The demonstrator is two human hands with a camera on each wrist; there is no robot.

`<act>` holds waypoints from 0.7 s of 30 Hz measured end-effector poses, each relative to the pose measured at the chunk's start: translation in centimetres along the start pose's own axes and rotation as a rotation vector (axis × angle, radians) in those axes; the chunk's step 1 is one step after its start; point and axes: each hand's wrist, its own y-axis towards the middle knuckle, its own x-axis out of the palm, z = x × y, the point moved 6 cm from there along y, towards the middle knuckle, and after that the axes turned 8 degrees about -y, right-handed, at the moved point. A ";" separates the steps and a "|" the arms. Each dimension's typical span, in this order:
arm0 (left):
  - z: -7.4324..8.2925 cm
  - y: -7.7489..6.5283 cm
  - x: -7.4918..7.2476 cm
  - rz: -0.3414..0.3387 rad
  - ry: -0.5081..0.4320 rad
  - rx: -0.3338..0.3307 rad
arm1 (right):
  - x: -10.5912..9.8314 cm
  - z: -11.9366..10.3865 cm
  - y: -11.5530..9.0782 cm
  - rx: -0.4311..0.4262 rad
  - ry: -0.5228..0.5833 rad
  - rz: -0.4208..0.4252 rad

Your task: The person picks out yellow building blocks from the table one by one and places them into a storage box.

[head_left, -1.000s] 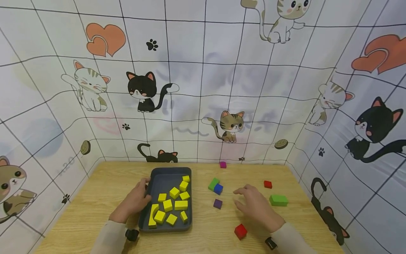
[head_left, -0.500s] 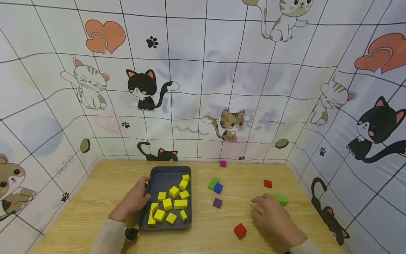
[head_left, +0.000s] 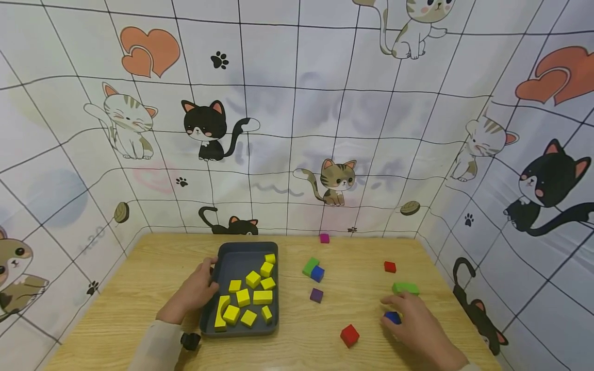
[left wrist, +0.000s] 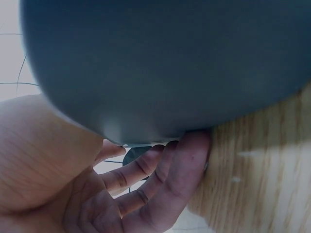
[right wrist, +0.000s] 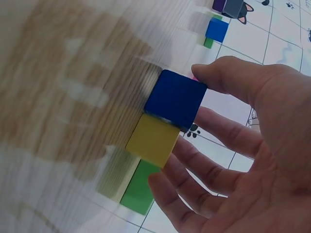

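Note:
In the head view my left hand (head_left: 192,291) rests against the left side of a dark grey tray (head_left: 248,247). Its bent fingertips touch the outer wall (left wrist: 160,73) in the left wrist view. Several yellow blocks (head_left: 243,297) lie inside. Over on the right, my right hand (head_left: 417,319) is spread beside a blue cube (head_left: 393,317), its thumb tip at the cube's corner. The right wrist view has a yellow cube (right wrist: 153,141) beside that blue one, with a green block (right wrist: 141,187) beyond it. The yellow cube is hidden beneath the hand in the head view.
A green block (head_left: 310,266), a blue cube (head_left: 317,274) and a purple cube (head_left: 316,295) lie mid-table. A magenta cube (head_left: 325,238) sits at the back. Red blocks are near the front (head_left: 350,336) and back right (head_left: 390,267). A cat-print curtain (head_left: 269,129) surrounds the table.
My right hand has moved right and toward me, from near the purple cube to the blue and yellow cubes. A blue cube now shows by its thumb. My left hand stays at the tray.

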 end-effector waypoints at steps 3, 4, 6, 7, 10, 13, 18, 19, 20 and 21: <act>0.1 0.0 0.0 0.003 0.003 0.008 | -0.1 0.4 -0.4 0.027 0.007 -0.027; 0.1 0.0 -0.1 0.003 0.003 0.008 | -0.1 0.6 -0.5 0.036 0.009 -0.035; 0.1 0.0 -0.1 0.004 0.005 0.008 | -0.1 1.0 -0.8 0.053 0.017 -0.050; 0.1 0.0 -0.1 0.004 0.007 0.013 | -0.2 1.2 -0.9 0.056 0.018 -0.055; 0.2 0.0 -0.2 0.004 0.014 0.020 | -0.3 1.7 -1.2 0.064 0.029 -0.072; 0.3 -0.1 -0.2 0.004 0.017 0.030 | -0.2 2.1 -1.3 0.069 0.043 -0.102; 0.4 -0.2 -0.2 0.005 0.013 0.032 | 0.0 2.7 -1.6 0.111 0.095 -0.182; 0.4 -0.1 -0.2 0.005 0.015 0.033 | 0.0 2.7 -1.6 0.119 0.104 -0.193; 0.4 -0.1 -0.2 0.005 0.016 0.032 | 0.0 2.7 -1.7 0.124 0.112 -0.199; 0.4 -0.1 -0.2 0.004 0.016 0.033 | 0.0 2.7 -1.7 0.121 0.117 -0.198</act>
